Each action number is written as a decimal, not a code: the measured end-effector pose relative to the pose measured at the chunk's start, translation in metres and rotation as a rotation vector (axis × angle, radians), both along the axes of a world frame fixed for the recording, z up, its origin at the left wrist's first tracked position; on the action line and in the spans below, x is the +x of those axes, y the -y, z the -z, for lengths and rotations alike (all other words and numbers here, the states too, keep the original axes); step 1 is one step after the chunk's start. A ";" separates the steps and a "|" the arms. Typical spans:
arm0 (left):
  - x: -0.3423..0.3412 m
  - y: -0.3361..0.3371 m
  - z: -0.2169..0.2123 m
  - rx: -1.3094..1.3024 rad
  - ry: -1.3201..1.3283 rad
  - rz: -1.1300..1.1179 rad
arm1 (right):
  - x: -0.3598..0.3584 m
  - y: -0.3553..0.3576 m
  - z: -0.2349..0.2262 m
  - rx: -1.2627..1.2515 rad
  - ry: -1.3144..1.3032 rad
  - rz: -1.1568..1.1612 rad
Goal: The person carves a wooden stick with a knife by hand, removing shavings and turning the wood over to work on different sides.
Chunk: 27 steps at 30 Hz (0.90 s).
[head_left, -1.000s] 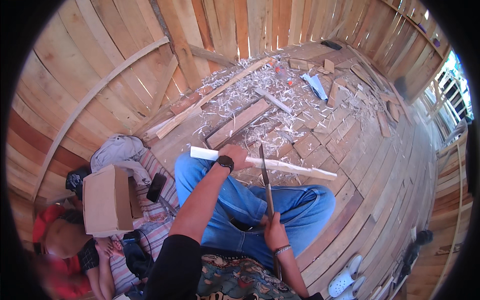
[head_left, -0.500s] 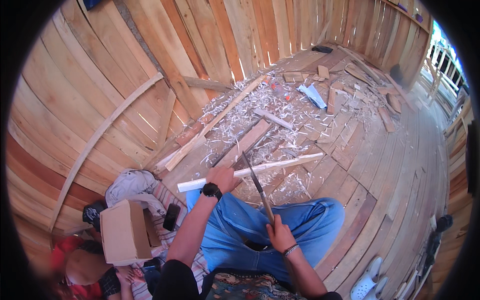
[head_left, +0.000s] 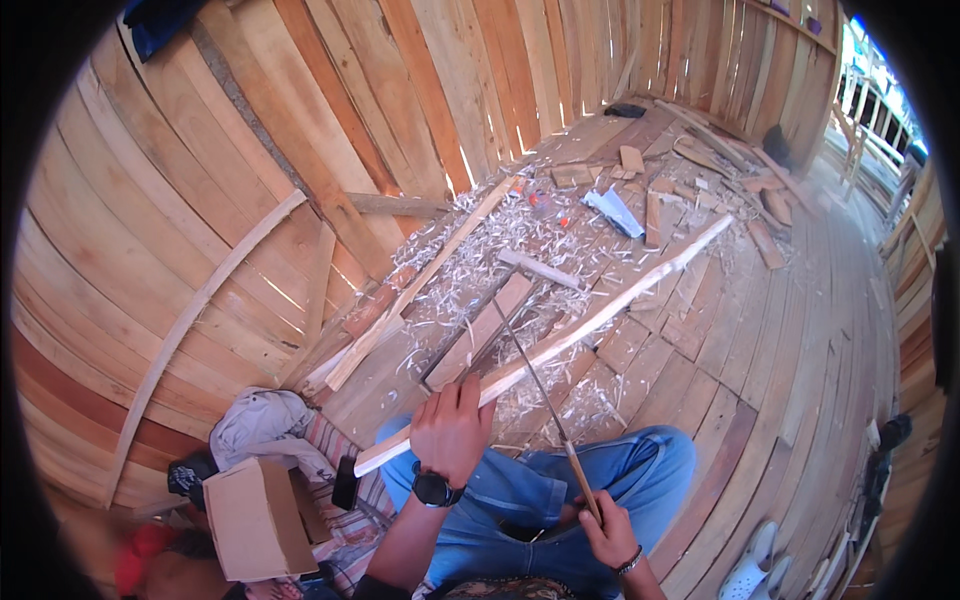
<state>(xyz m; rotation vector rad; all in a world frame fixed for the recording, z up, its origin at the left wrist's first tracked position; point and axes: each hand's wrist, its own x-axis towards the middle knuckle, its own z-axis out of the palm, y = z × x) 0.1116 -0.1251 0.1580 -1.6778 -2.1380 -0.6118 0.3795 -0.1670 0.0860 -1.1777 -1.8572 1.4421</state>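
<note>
My left hand (head_left: 450, 430), with a dark wristwatch, is closed round the near part of a long pale wooden stick (head_left: 572, 338). The stick slants over my left thigh, its far end raised to the right. In my right hand (head_left: 609, 536) is the wooden handle of a long knife (head_left: 541, 385). Its narrow blade points away from me and crosses the stick ahead of my left hand. Whether the edge touches the wood I cannot tell. Beyond the stick, a short flat board (head_left: 487, 330) lies on the floor among curled shavings.
An open cardboard box (head_left: 252, 520), a dark phone (head_left: 344, 484) and a grey cloth (head_left: 260, 425) lie at my left on a striped blanket. Another person sits partly visible behind the box. A long strip (head_left: 430, 280) lies near the plank wall; pale clogs (head_left: 750, 565) stand at right.
The stick's far end has swung up and away. My left hand has moved slightly right and nearer me; my right hand has drawn the knife back toward me and right.
</note>
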 end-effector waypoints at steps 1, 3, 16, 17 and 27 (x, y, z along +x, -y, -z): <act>0.007 0.000 -0.010 0.025 -0.007 -0.002 | 0.006 0.000 -0.002 0.081 0.011 0.050; 0.022 0.002 -0.032 0.095 -0.015 0.034 | 0.020 0.005 -0.001 0.241 0.029 0.138; 0.056 0.018 -0.055 0.110 -0.156 -0.007 | 0.046 0.021 0.023 0.610 0.249 0.268; 0.056 0.019 -0.056 0.086 -0.147 0.003 | 0.044 0.023 0.020 0.547 0.236 0.289; -0.020 -0.018 0.007 -0.277 0.163 0.167 | -0.005 -0.014 0.000 0.415 0.446 0.062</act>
